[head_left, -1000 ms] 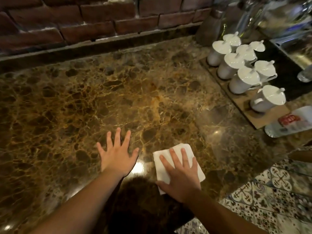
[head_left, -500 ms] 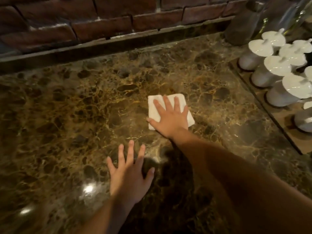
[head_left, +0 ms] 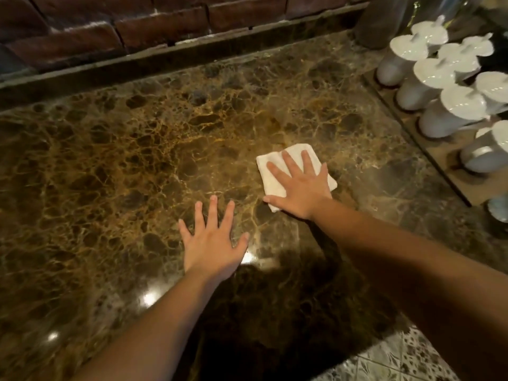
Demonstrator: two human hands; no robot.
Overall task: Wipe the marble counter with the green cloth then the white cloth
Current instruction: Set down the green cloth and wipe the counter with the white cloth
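The brown marble counter (head_left: 137,160) fills most of the view. A folded white cloth (head_left: 270,167) lies flat on it right of centre. My right hand (head_left: 298,185) presses down on the cloth with its fingers spread, covering most of it. My left hand (head_left: 213,242) rests flat on the bare marble just to the left and nearer to me, fingers apart, holding nothing. No green cloth is in view.
Several white lidded ceramic cups (head_left: 437,75) stand on a wooden tray (head_left: 445,158) at the right. A red brick wall (head_left: 165,26) with a dark ledge backs the counter. Patterned floor tiles (head_left: 395,358) show past the counter's near edge.
My right hand pushed the white cloth away across the counter, then drew it back a little toward me and to the right. My left hand stayed flat on the marble.
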